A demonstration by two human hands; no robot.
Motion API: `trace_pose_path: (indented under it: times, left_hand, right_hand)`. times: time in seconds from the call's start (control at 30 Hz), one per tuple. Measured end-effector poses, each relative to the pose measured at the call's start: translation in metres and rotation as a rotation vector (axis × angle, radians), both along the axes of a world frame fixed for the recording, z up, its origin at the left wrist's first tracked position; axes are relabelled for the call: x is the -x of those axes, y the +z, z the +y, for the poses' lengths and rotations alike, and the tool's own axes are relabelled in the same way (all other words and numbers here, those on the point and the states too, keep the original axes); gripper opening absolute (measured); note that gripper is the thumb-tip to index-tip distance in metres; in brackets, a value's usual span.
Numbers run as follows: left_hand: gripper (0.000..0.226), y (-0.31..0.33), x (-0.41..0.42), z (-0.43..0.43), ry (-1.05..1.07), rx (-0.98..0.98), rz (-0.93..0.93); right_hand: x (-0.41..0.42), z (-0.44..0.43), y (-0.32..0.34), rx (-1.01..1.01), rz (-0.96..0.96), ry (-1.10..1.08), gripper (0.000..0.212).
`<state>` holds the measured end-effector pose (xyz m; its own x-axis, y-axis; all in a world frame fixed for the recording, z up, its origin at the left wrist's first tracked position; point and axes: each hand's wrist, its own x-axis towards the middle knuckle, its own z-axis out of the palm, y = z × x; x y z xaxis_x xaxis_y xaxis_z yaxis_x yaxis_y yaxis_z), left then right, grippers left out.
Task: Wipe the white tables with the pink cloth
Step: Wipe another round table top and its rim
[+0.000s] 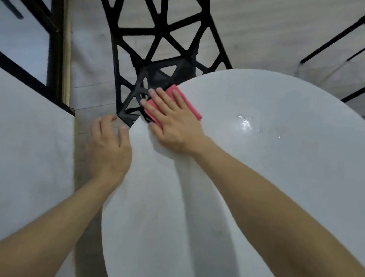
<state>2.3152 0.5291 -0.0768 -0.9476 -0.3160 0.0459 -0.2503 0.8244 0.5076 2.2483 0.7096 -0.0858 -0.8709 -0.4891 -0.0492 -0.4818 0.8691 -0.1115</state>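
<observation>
Step in hand: wiping, at the far left rim of the round white table surface [260, 187], centre of frame. Right hand [173, 127] lies flat on the folded pink cloth [192, 108], fingers [160, 103] straight and slightly spread, pressing it down. The cloth's far corner overhangs the rim. Left hand [109, 146] sits just off the rim, left of centre, fingers loosely curled, holding nothing. Cannot tell whether its thumb touches the edge.

Next move, as judged: draw the cloth back across the surface toward the glossy glare patch [245, 123] right of centre, palm kept flat so the cloth does not slip off the edge. Second white rectangular tabletop [21, 148], lower left: cannot tell whether it has been wiped.

Hidden: most of the cloth lies under the hand. The round table's near and right edges are cut off and its legs are out of sight. Black lattice-frame chair [158, 39], top centre, only partly seen.
</observation>
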Motion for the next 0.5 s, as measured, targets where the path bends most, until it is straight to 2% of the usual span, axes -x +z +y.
trace_pose_path:
  times: [0.07, 0.1, 0.23, 0.33, 0.43, 0.5]
  left_hand:
    - [0.033, -0.002, 0.033, 0.013, -0.054, 0.034, 0.019]
    - [0.032, -0.003, 0.049, 0.023, -0.084, 0.051, 0.02]
    - [0.046, -0.014, 0.096, 0.076, -0.274, 0.085, -0.074]
    - [0.057, -0.032, 0.098, 0.102, -0.363, 0.216, -0.061]
    - [0.06, -0.046, 0.095, 0.105, -0.304, 0.286, -0.008]
    - [0.059, -0.048, 0.096, 0.105, -0.302, 0.274, -0.012]
  right_hand:
    - [0.002, 0.016, 0.001, 0.013, -0.014, 0.066, 0.063]
    - [0.011, 0.039, 0.0, 0.021, 0.009, 0.012, 0.062]
    - [0.035, 0.192, 0.002, 0.023, 0.022, -0.548, 0.064]
    - [0.028, 0.277, 0.005, 0.014, -0.026, -0.888, 0.069]
    - [0.036, 0.241, 0.0, -0.007, -0.005, -1.033, 0.069]
    - [0.046, 0.174, -0.002, 0.007, 0.041, -0.872, 0.067]
